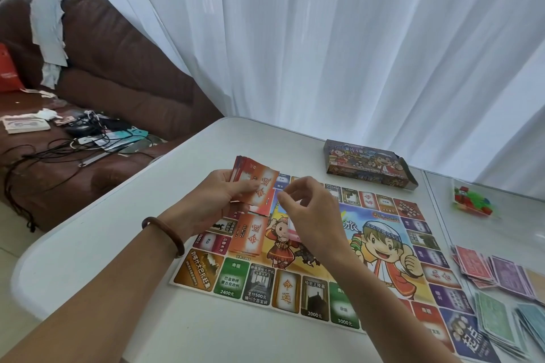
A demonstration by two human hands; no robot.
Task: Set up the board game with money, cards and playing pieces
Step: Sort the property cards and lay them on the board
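Note:
A colourful paper game board point(324, 247) lies flat on the white table point(118, 250). My left hand point(215, 200) grips a fanned stack of orange-red cards point(253, 183) above the board's far left corner. My right hand point(309, 212) hovers over the board's middle with fingers curled and thumb near forefinger; nothing shows between them. A small pile of the same orange cards point(249, 234) rests on the board below my left hand. Piles of paper money point(501, 298) in red, purple, green and blue lie at the right.
The open game box point(368, 168) stands at the back of the table. A bag of red and green playing pieces point(472, 200) lies at the far right. A brown sofa point(118, 79) with cables and papers is left, white curtains behind.

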